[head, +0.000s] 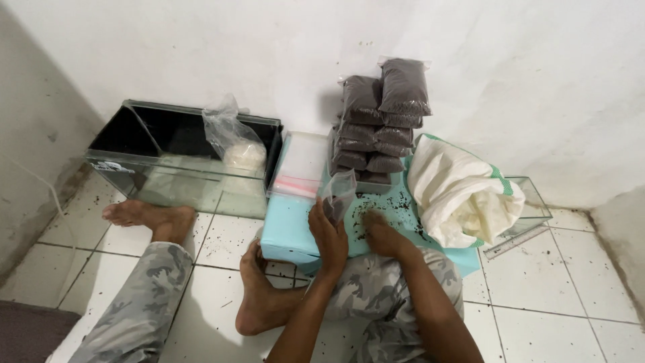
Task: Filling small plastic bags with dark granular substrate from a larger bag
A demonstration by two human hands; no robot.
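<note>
Nearest the seated person, the left hand [329, 236] pinches a partly filled clear pouch [338, 195] upright on the teal box [289, 232] while the right hand [381, 232], fingers curled, gathers loose dark granules [393, 202]; beyond, a stack of filled pouches [379, 124] stands against the wall, empty bags [301, 165] remaining.

Thin glossy clear plastic bag [338, 191] in my left hand [329, 238]; dark granules [386, 202] matt, rough; turquoise board [289, 228] smooth; tank [181, 158] glass; sack [460, 191] woven cloth.

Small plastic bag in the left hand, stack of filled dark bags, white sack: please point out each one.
Small plastic bag [338, 191], head view, its clear upper part.
Stack of filled dark bags [376, 128], head view, middle of stack.
White sack [457, 191], head view, its folded cloth.
</note>
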